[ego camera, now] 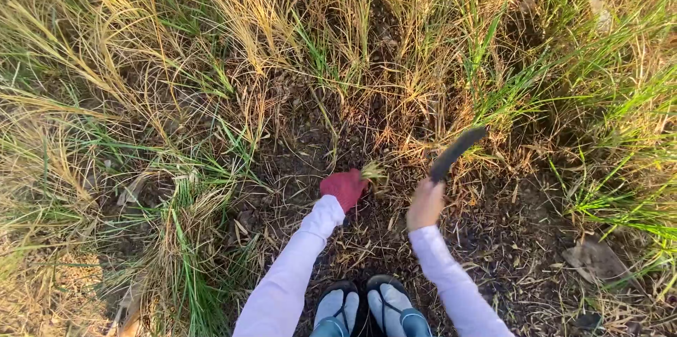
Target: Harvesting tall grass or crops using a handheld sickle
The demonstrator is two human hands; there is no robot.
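My left hand [344, 188] wears a red glove and is closed around a short tuft of cut grass stubble [373, 170] near the ground. My right hand [424, 204] is bare and grips the handle of a dark curved sickle [457, 153], whose blade points up and to the right, blurred. The two hands are a short way apart over dark soil strewn with dry stalks. Both arms are in pale lilac sleeves.
Tall dry yellow and green grass clumps [233, 34] stand all around, thickest at the top and left. Green blades [620, 189] rise at the right. My feet in dark sandals with pale socks [367, 305] stand at the bottom edge. A dry brown leaf [596, 259] lies at the lower right.
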